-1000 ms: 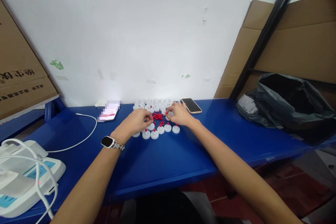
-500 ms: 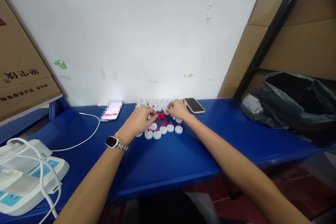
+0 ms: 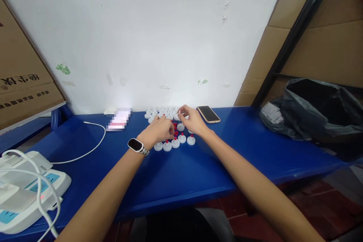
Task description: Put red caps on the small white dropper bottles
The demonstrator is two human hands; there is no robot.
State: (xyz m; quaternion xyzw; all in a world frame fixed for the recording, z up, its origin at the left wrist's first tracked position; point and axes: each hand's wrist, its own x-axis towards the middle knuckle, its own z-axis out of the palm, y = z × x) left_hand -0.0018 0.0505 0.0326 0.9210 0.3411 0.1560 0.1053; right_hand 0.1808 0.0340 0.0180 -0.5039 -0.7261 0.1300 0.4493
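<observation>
Both forearms reach forward, left hand (image 3: 159,131) and right hand (image 3: 193,120) curled, fingertips pinched.

A long glossy blue worktop (image 3: 181,170) is running along the white wall, carrying a cluster of small round white plastic caps (image 3: 166,113), a little heap of tiny red plastic tips (image 3: 176,127), a dark-screened smartphone (image 3: 208,114), a white cable (image 3: 90,140), a white electronic device (image 3: 25,196) and a crumpled black plastic bag (image 3: 314,109).

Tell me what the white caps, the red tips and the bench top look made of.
White caps: likely moulded plastic, smooth, uniform white. Red tips by the left hand: probably plastic too; too small to be sure. Bench top: glossy blue, maybe painted metal or plastic.
</observation>
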